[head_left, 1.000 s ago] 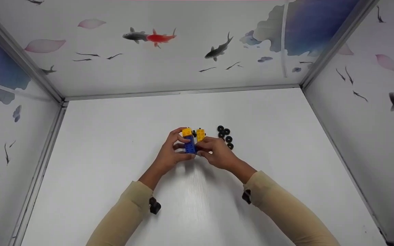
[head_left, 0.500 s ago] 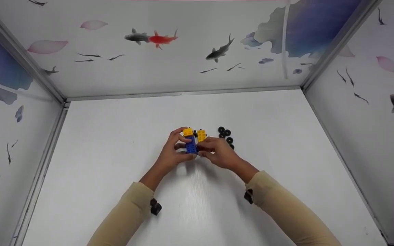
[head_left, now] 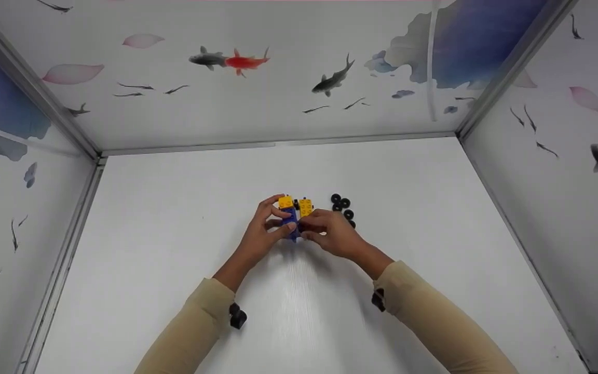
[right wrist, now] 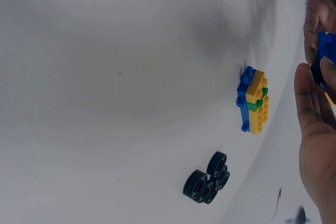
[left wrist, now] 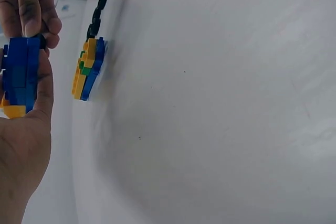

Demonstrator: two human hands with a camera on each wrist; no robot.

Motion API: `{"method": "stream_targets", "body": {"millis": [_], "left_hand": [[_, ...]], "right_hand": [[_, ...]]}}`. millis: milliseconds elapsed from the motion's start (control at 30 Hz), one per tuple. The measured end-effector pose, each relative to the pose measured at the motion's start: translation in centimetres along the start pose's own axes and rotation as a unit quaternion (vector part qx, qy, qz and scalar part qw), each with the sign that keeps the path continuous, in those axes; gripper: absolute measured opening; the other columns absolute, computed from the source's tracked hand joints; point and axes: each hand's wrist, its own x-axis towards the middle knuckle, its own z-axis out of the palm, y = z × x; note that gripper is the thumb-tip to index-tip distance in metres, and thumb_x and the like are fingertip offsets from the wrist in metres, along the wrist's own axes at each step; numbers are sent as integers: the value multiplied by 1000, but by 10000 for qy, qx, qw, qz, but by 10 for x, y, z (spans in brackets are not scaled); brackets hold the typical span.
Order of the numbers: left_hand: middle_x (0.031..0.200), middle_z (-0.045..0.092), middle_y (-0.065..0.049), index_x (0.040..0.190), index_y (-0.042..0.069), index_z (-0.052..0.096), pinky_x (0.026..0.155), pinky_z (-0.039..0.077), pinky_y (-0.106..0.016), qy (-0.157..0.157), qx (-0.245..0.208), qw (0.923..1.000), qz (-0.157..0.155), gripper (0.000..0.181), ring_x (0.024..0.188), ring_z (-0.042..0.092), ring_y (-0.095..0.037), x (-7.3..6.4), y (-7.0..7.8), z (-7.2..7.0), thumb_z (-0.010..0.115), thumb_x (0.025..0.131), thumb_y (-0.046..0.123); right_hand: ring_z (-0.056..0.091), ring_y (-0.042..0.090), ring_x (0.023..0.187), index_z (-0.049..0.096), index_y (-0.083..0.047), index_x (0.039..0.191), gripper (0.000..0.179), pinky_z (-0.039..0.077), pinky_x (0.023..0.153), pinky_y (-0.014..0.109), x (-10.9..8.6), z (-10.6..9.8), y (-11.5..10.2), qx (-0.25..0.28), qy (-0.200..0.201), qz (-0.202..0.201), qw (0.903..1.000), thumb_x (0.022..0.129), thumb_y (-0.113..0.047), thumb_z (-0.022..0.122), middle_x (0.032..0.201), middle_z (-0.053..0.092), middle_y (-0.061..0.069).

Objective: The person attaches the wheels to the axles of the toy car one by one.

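Observation:
My left hand [head_left: 263, 228] grips a toy-brick build of blue bricks [left wrist: 20, 72] with a yellow brick [head_left: 285, 202] at its far end. The left thumb lies across the blue part in the head view. A small black wheel [head_left: 296, 204] shows beside the yellow end. At the build's right side, my right hand [head_left: 333, 232] pinches a small black wheel [right wrist: 316, 72], mostly hidden by the fingers and pressed against the blue brick. Both hands hold the build above the table.
Just beyond the hands, a second build of yellow, green and blue bricks [right wrist: 253, 100] stands on the white table [head_left: 174, 208]. Several loose black wheels [head_left: 345, 203] lie to its right. Printed white panels wall the table at the back and sides.
My left thumb has shifted from the near end of the blue bricks up onto their top, and the near end now shows. The right hand keeps its place.

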Motion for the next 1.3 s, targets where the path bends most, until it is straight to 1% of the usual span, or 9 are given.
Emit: {"method": "stream_targets", "body": {"millis": [167, 267, 433, 567, 733, 867, 1033, 1167, 1300], "left_hand": [[178, 34, 6, 124, 17, 66, 109, 62, -43, 40, 27, 10000, -2, 30, 133, 66, -41, 0, 0, 0, 81, 103, 33], [178, 34, 6, 125, 18, 66, 109, 62, -44, 59, 4, 10000, 16, 31, 133, 66, -41, 0, 0, 0, 81, 103, 34], [178, 33, 2, 125, 17, 66, 110, 62, -44, 108, -27, 9999, 40, 30, 133, 66, -41, 1, 0, 0, 81, 103, 31], [178, 31, 0, 124, 17, 66, 108, 64, -42, 158, -53, 9998, -82, 29, 133, 67, -42, 1, 0, 0, 82, 103, 28], [178, 28, -2, 124, 18, 67, 105, 65, -39, 189, -133, 9993, -292, 29, 136, 66, -41, 0, 0, 0, 83, 102, 28], [177, 27, -4, 125, 17, 66, 103, 65, -39, 167, -204, 9991, -330, 31, 136, 66, -41, 0, 0, 1, 83, 102, 29], [175, 28, -4, 124, 19, 66, 103, 65, -40, 175, -197, 9990, -359, 32, 134, 66, -39, 0, -1, 2, 84, 101, 31], [174, 28, -2, 133, 24, 59, 103, 65, -43, 200, -271, 9986, -417, 44, 133, 67, -37, -1, -1, 3, 86, 99, 34], [171, 31, 0, 144, 33, 45, 101, 66, -42, 201, -416, 9974, -549, 64, 131, 70, -33, -1, -1, 5, 88, 97, 36]], "right_hand": [[79, 24, 111, 78, -9, 137, 34, 67, 97, 35, 0, 1, 1, 159, 25, 53, 9999, 103, -10, 79, 123, 77, 12], [80, 24, 110, 79, -11, 137, 33, 68, 96, 38, 0, 0, 2, 291, 56, 78, 9995, 103, -13, 79, 123, 77, 11], [79, 25, 109, 79, -14, 137, 32, 69, 91, 44, 1, -1, 3, 268, 168, 96, 9995, 105, -19, 77, 123, 78, 9], [79, 29, 111, 78, -10, 138, 33, 69, 90, 48, 3, -2, 4, 318, 253, 127, 9991, 106, -20, 76, 123, 78, 11], [79, 31, 112, 78, -7, 136, 33, 69, 90, 48, 5, -5, 4, 270, 362, 262, 9986, 107, -22, 74, 124, 78, 12], [78, 31, 114, 79, -6, 135, 33, 69, 91, 46, 8, -6, 3, 216, 475, 417, 9978, 108, -25, 72, 126, 78, 13], [78, 31, 117, 77, -4, 138, 38, 68, 95, 45, 13, -6, 2, 249, 671, 689, 9951, 109, -28, 72, 129, 78, 13], [78, 32, 118, 74, -3, 142, 43, 67, 99, 47, 18, -6, 2, 188, 832, 835, 9929, 110, -32, 72, 128, 78, 14], [78, 32, 118, 70, -9, 149, 52, 67, 99, 46, 23, -5, 2, 105, 908, 1077, 9900, 110, -42, 70, 130, 78, 13]]}}
